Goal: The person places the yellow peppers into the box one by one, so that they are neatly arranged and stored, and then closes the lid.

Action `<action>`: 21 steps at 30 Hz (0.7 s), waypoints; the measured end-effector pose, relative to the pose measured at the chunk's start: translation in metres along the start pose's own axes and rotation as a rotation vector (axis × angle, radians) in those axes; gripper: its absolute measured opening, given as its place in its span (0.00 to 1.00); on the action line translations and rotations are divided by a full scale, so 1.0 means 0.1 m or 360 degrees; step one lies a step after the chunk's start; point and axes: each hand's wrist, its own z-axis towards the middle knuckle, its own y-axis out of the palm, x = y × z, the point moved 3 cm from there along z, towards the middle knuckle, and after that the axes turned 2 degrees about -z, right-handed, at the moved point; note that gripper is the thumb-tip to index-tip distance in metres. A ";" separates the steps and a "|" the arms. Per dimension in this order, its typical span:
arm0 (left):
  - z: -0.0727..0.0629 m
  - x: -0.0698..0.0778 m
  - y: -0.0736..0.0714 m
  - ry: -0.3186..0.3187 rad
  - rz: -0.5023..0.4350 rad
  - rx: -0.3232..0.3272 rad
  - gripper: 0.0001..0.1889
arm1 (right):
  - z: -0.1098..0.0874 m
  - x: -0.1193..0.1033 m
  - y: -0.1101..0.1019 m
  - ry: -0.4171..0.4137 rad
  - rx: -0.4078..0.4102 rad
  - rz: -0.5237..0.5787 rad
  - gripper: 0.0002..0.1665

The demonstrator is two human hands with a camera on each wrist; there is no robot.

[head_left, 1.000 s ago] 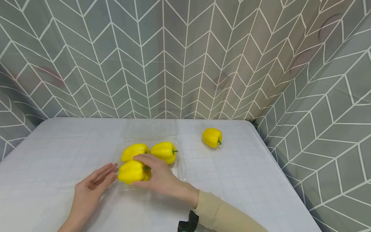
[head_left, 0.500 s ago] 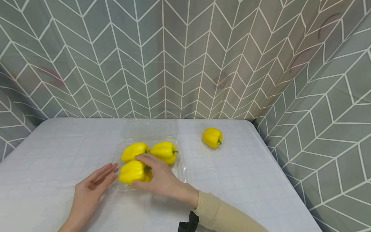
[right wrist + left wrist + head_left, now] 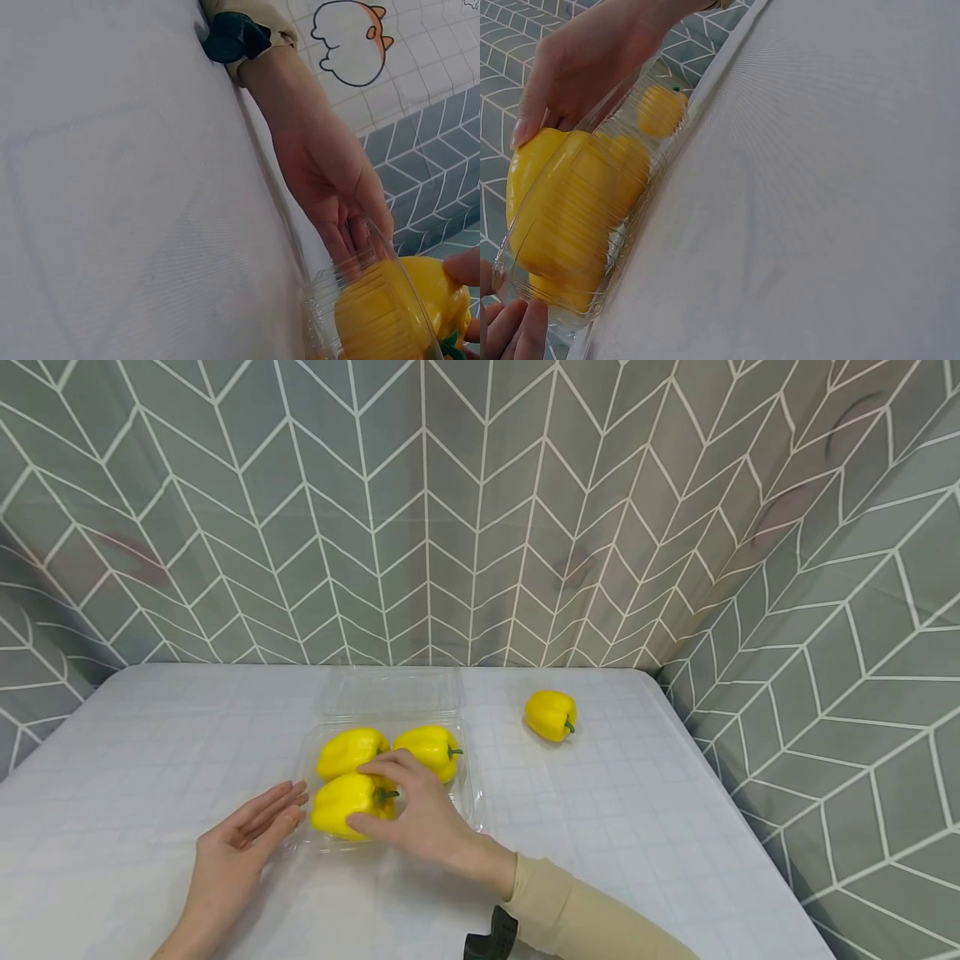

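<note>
A yellow bell pepper (image 3: pixel 337 808) lies at the front left of a clear plastic clamshell container (image 3: pixel 471 797). My right hand (image 3: pixel 422 810) holds it, thumb at its near side and fingers over the far side; its green stem points to the right. Behind it in the container lie two more yellow peppers (image 3: pixel 348 753). My left hand (image 3: pixel 238 847) touches the container's left side with nearly straight fingers. In the left wrist view the left fingertips (image 3: pixel 532 319) meet the plastic wall, and the right hand (image 3: pixel 592 67) reaches over the pepper.
The container's clear lid (image 3: pixel 386 693) lies folded back behind it. A separate yellow bell pepper (image 3: pixel 550 715) rests on the white tablecloth (image 3: pixel 600 827) at the back right. A patterned grey curtain (image 3: pixel 450 527) hangs behind the table.
My right hand has shifted slightly to the right and its thumb has moved up the pepper. The pepper has moved a little right, with more of its stem showing. The left hand stays almost still.
</note>
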 end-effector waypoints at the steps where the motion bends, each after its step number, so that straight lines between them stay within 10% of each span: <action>1: 0.00 0.00 0.00 0.0003 -0.0018 -0.0005 0.30 | 0.00 0.00 0.00 0.0011 0.0000 -0.0003 0.30; 21: -0.01 0.03 0.00 -0.0006 0.0051 -0.0028 0.30 | 0.01 0.00 0.01 0.0181 -0.0030 -0.0043 0.28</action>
